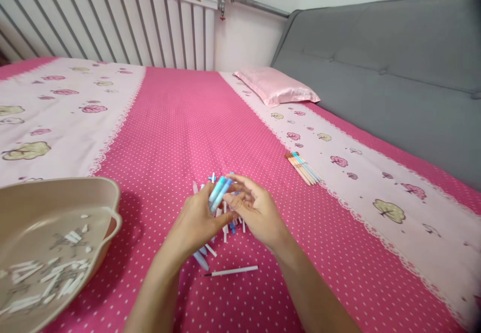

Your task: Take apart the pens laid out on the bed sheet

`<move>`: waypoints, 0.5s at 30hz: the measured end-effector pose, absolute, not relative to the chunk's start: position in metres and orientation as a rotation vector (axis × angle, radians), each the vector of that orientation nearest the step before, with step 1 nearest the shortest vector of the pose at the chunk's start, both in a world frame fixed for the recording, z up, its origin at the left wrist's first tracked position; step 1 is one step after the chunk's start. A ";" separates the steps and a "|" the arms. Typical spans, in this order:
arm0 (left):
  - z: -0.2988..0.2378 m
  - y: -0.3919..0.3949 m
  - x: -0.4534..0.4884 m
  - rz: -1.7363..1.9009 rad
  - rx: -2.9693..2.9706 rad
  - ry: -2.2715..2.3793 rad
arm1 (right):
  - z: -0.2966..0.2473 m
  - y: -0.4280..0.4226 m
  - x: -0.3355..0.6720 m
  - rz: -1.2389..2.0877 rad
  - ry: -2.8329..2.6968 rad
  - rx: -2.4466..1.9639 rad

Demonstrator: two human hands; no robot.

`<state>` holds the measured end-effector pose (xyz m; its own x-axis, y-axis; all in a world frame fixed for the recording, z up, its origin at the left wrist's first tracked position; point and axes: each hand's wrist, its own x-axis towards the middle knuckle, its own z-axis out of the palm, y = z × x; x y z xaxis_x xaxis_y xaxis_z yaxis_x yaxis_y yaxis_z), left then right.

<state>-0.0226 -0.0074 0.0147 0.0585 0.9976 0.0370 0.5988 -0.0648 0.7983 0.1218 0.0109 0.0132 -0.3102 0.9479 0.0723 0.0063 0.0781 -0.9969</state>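
Observation:
Both hands meet above a loose pile of pen parts on the pink bedspread. My left hand [197,218] is closed round a few light-blue pens [220,193] with teal and blue ends, held tilted. Curled in from the other side, my right hand [257,210] has its thumb and fingers against the same pens. Beneath the hands, white and blue pen pieces [225,230] stick out, partly hidden. A white pen refill [235,271] with a dark tip lies in front of the pile.
At the left, a beige basin [108,188] holds several short white pieces and small clear or grey parts. A row of cream pens [302,169] with brown and blue ends lies to the right. Farther back are a pink pillow [276,85], a grey headboard [383,72] and a white radiator [150,27].

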 end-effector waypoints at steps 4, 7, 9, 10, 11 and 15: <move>0.015 -0.009 -0.019 0.781 1.751 1.332 | 0.013 0.012 0.123 1.566 -1.270 -0.939; 0.018 -0.010 -0.018 0.828 1.604 1.235 | 0.015 0.014 0.128 1.633 -1.191 -0.968; 0.020 -0.010 -0.019 0.860 1.521 1.169 | 0.016 0.016 0.130 1.642 -1.158 -0.991; 0.020 -0.010 -0.019 0.869 1.485 1.129 | 0.017 0.016 0.132 1.636 -1.145 -1.002; 0.019 -0.009 -0.019 0.881 1.444 1.088 | 0.018 0.017 0.133 1.623 -1.133 -1.013; 0.015 -0.005 -0.023 1.032 1.101 1.027 | 0.022 0.023 0.143 1.543 -1.041 -1.026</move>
<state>-0.0231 -0.0053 0.0147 0.2035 0.9720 -0.1178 -0.1222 0.1446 0.9819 0.1433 0.0225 0.0220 -0.1706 0.9781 -0.1191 -0.2562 -0.1608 -0.9532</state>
